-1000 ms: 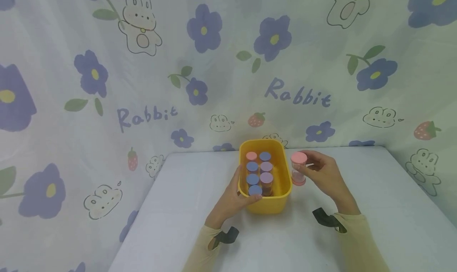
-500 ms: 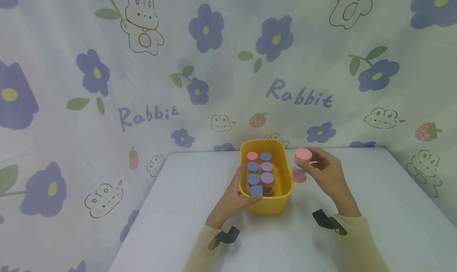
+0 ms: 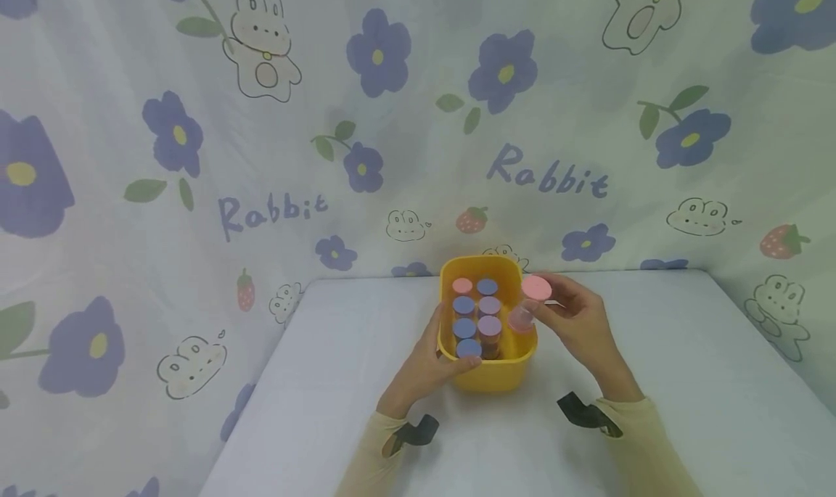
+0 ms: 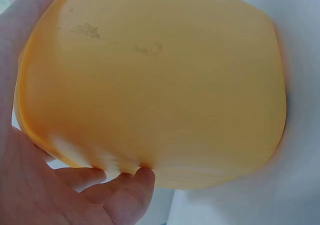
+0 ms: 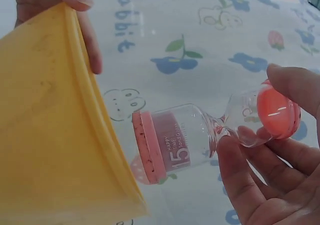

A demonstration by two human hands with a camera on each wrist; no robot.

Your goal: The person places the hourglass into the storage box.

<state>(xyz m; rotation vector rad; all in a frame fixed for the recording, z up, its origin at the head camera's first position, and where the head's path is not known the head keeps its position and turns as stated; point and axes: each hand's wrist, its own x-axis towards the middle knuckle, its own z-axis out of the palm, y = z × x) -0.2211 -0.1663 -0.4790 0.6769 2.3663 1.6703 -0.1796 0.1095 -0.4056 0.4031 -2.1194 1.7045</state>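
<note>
My right hand (image 3: 584,326) pinches a sand timer (image 5: 172,142) with pink end caps and clear glass bulbs. In the right wrist view the fingers meet its narrow waist and one cap, and "15" is printed on the glass. The timer hangs tilted over the right rim of a yellow plastic bin (image 3: 493,377). My left hand (image 3: 424,370) grips the bin's near left corner, thumb over the rim and fingers against the outer wall (image 4: 165,95). Inside stand two columns of timers: several with blue caps (image 3: 464,329), two purple-capped timers (image 3: 489,326) and a pink-capped timer (image 3: 462,286).
The bin stands on a white table (image 3: 326,388), close to its back edge. Behind rises a curtain (image 3: 418,120) printed with rabbits, flowers and strawberries. Dark straps (image 3: 418,430) sit at both sleeve cuffs.
First the right hand raised the pink timer slightly to the right; now it has brought it left over the bin's rim, tilting it. The left hand keeps its grip on the bin.
</note>
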